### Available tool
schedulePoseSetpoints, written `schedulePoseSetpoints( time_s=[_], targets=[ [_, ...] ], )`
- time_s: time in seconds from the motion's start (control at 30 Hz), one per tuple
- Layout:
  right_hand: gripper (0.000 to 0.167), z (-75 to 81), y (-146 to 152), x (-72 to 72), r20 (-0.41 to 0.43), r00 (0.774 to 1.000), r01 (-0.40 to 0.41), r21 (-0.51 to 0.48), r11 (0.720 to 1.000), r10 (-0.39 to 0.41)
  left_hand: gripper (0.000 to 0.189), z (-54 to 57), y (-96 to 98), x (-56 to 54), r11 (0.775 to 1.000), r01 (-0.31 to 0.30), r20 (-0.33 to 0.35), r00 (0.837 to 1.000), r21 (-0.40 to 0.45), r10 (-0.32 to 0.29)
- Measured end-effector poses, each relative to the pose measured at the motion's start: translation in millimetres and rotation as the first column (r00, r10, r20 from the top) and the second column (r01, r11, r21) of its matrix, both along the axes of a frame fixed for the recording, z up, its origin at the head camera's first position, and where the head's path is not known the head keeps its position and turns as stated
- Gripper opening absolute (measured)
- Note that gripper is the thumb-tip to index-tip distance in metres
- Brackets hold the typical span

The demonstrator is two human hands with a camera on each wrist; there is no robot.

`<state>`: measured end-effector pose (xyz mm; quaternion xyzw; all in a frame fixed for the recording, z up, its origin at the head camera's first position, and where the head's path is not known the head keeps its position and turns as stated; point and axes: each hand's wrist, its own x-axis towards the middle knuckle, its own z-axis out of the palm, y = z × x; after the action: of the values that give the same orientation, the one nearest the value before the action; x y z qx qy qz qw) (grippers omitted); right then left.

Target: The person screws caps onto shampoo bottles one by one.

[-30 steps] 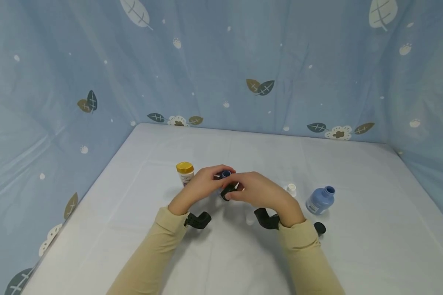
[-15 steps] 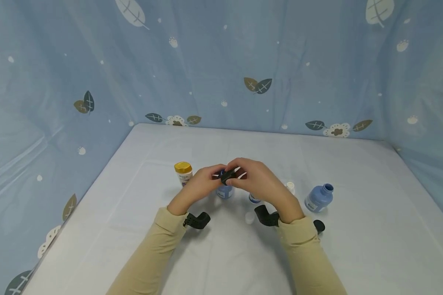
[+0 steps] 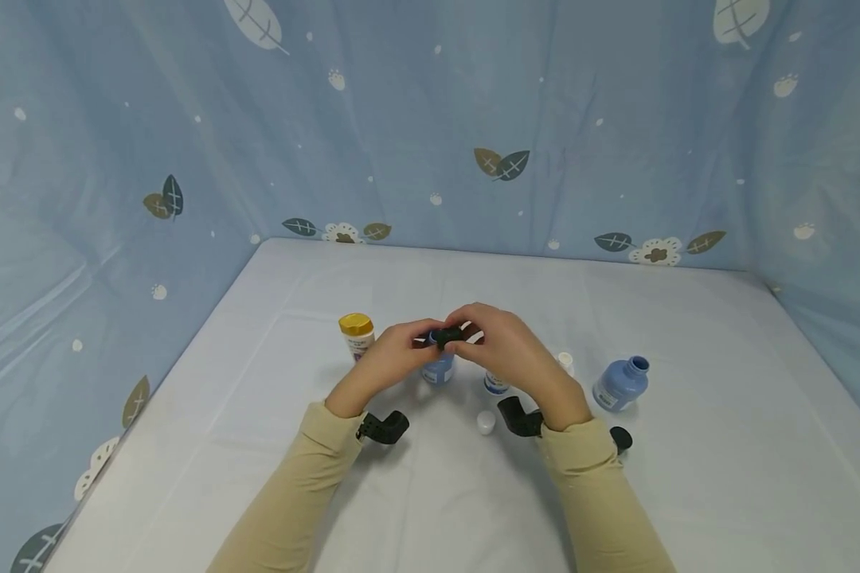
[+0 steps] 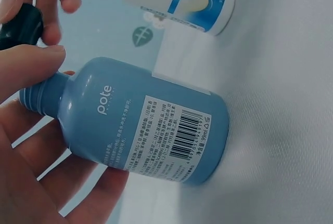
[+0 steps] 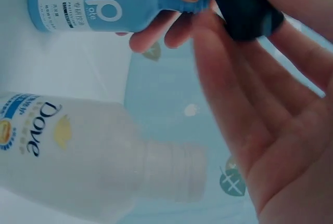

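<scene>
Black cap (image 4: 25,25) rose near rim (image 4: 24,101) of blue bottle (image 4: 145,122)

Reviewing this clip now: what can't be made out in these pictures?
- Head: the lower part of the yellow-capped bottle, hidden behind the left hand.
- Head: label print on the blue bottle in that hand, too small to read.
- Left wrist: the far end of the black cap, cut off by the left edge.
- Right wrist: the base of the Dove bottle, cut off by the left edge.

Smooth plastic bottle (image 4: 138,121), glossy plastic cap (image 5: 245,7)
</scene>
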<state>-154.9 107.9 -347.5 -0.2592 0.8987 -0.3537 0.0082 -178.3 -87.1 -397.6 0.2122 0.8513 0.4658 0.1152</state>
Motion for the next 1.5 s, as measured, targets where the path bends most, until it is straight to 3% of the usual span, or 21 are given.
schedulePoseSetpoints(
  time_s=[0.17,0.4,0.63,0.87,1.03,1.27,1.4,1.5],
  targets=[
    [0.028,-1.9,1,-2.2,-0.104,0.994,0.026,0.001,1.0,-0.026,0.027,-1.5,0.3,-2.3,1.0,0.003,0.006,1.0,0.001,-0.003],
    [0.043,-5.2,-7,-2.5,-0.078,0.994,0.08,0.027,0.996,-0.078,0.024,-6.9,-0.3,-5.6,1.0,0.006,0.01,1.0,0.021,-0.006],
    [0.038,-8.8,-13,-1.1,-0.113,0.991,0.077,0.0,0.997,-0.076,0.03,-16.4,-1.0,-7.0,0.992,0.013,0.021,1.0,0.127,-0.016],
    [0.041,-14.2,-20,-1.0,-0.15,0.987,0.075,0.058,0.995,-0.066,0.029,-26.8,-2.0,-6.4,0.982,-0.022,0.014,1.0,0.187,0.02],
    [0.047,-15.8,-27,-0.1,-0.183,0.975,0.144,0.093,0.985,-0.125,0.031,-32.4,-1.3,-6.5,0.975,-0.038,-0.014,0.999,0.217,0.042],
    [0.038,-21.6,-31,0.2,-0.222,0.955,0.211,0.056,0.976,-0.194,0.022,-31.9,2.0,-5.6,0.977,-0.077,-0.075,0.993,0.2,0.094],
    [0.04,-21.8,-32,0.3,-0.196,0.959,0.222,0.069,0.973,-0.205,0.019,-33.0,2.7,-5.5,0.976,-0.079,-0.091,0.991,0.203,0.099],
    [0.046,-20.3,-30,0.8,-0.184,0.969,0.185,0.095,0.978,-0.166,0.017,-33.8,3.0,-5.7,0.977,-0.083,-0.101,0.989,0.194,0.104]
  ],
)
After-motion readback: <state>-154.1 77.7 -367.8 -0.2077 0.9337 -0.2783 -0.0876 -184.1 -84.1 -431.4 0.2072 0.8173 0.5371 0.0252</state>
